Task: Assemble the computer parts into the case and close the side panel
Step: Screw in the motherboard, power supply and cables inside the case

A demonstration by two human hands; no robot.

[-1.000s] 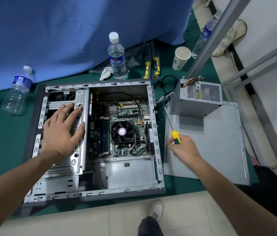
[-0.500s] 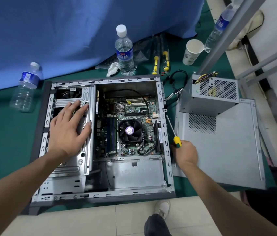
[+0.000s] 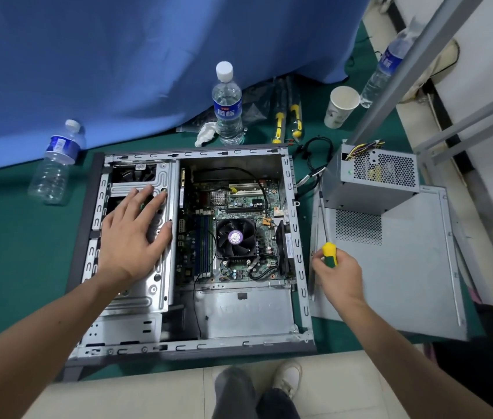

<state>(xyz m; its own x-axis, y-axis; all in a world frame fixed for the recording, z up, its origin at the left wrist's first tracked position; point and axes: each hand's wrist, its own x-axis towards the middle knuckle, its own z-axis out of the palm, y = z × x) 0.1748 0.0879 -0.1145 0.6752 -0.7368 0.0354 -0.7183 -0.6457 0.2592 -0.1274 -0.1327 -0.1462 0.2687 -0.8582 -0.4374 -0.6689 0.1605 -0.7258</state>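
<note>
An open computer case (image 3: pixel 301 285) lies flat on a green mat, its motherboard and CPU fan (image 3: pixel 235 237) showing. My left hand (image 3: pixel 134 234) presses flat, fingers spread, on the metal drive cage (image 3: pixel 160 285) at the case's left side. My right hand (image 3: pixel 340 275) grips a yellow-and-green screwdriver (image 3: pixel 328 252) just right of the case, shaft pointing away from me. The grey power supply (image 3: pixel 372 182) stands on the far end of the loose side panel (image 3: pixel 405 267), which lies right of the case.
Water bottles stand at the back (image 3: pixel 227 107), the left (image 3: pixel 56 164) and the far right (image 3: pixel 382 68). A paper cup (image 3: pixel 340 105), yellow-handled tools (image 3: pixel 287 116), black cables (image 3: pixel 314 155) and a metal frame (image 3: pixel 420 62) are near. Blue cloth hangs behind. My feet are at the mat's near edge.
The view shifted slightly. My right hand with the screwdriver stayed right of the case, moving a little. My left hand kept pressing on the drive cage.
</note>
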